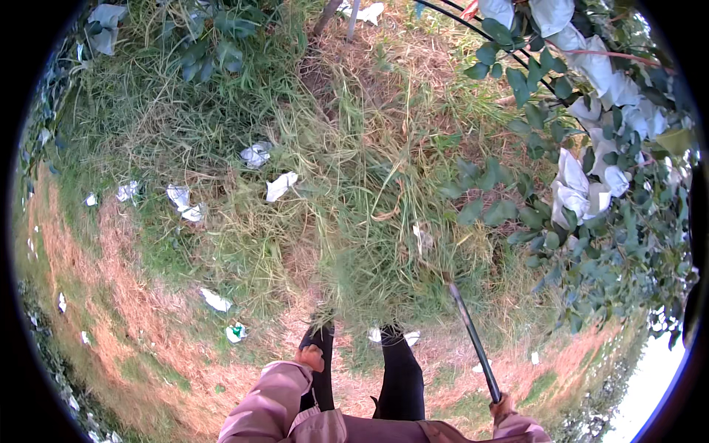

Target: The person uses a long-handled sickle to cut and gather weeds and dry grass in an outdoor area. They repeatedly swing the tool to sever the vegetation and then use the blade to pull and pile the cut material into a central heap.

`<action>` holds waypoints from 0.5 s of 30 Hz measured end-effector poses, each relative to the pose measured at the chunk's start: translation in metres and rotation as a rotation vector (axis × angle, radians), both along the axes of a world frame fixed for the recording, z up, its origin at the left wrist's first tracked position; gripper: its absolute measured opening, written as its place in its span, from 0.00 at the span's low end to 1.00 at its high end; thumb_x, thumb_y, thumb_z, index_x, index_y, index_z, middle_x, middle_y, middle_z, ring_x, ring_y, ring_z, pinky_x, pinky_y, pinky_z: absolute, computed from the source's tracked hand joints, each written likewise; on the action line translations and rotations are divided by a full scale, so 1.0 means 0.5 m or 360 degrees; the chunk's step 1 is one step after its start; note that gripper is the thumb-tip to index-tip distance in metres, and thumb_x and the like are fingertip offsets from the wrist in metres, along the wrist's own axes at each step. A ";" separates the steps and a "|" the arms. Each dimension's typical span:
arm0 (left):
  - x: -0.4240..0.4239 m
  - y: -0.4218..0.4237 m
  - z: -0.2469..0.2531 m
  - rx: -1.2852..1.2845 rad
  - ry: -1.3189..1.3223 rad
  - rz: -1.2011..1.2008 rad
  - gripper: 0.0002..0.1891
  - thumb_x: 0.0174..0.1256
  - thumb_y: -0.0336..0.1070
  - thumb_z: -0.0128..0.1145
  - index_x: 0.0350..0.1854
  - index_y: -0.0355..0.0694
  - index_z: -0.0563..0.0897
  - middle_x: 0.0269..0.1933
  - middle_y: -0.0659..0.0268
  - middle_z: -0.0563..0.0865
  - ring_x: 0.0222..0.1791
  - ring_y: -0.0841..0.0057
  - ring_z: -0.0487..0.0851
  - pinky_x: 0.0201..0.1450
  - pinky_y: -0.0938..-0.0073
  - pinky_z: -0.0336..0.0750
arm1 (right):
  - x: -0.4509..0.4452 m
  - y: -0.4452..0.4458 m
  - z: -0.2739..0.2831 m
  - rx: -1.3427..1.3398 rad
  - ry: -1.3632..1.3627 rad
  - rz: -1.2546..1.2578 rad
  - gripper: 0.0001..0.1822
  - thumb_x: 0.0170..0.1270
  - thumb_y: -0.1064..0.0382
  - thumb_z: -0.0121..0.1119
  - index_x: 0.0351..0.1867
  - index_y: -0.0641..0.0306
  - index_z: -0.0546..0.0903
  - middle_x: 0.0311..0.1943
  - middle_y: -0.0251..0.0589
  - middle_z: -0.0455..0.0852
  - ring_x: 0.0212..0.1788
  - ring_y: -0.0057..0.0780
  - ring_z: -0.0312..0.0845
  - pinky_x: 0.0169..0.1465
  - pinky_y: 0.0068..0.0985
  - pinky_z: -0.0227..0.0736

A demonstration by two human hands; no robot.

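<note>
My right hand (502, 407) grips the near end of a dark pole (475, 332), apparently the handle of a long tool. The pole slants forward and left into tall grass (388, 271), where its far end is blurred and partly hidden. Beside my left leg (320, 365), in dark trousers, is my left hand (312, 357), its fingers too indistinct to read. Nothing can be made out in it. Long green and straw-coloured blades cover the ground before my feet, which the grass largely hides. A pale, crumpled scrap (423, 239) lies among the stems near the pole's far end.
Leafy branches (532, 216) with white bags (573, 188) hang on the right, and a black hose (465, 22) curves above them. More foliage (221, 44) stands at upper left. White scraps (281, 186) litter the grass. A thin trunk (327, 16) rises at the top.
</note>
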State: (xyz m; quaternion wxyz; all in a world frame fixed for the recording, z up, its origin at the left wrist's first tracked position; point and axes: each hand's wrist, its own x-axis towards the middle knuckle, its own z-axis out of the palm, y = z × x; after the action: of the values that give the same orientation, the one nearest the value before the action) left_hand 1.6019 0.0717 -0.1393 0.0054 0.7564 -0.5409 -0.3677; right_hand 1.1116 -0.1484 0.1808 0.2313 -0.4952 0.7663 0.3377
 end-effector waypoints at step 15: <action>0.142 0.008 0.114 0.0087 0.0678 0.0022 0.24 0.47 0.39 0.56 0.52 0.48 0.76 0.59 0.53 0.69 0.60 0.54 0.66 0.59 0.56 0.67 | 1.028 -0.391 -0.443 -0.0105 -0.2421 -0.1536 0.09 0.50 0.71 0.59 0.20 0.61 0.69 0.15 0.30 0.70 0.15 0.24 0.65 0.20 0.24 0.61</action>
State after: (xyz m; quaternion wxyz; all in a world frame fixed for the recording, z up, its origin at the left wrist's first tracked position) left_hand 1.6727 0.0759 -0.0823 0.1016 0.6651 -0.5122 -0.5339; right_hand 1.6257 -0.3440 -0.0406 0.7782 -0.2157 0.5401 -0.2371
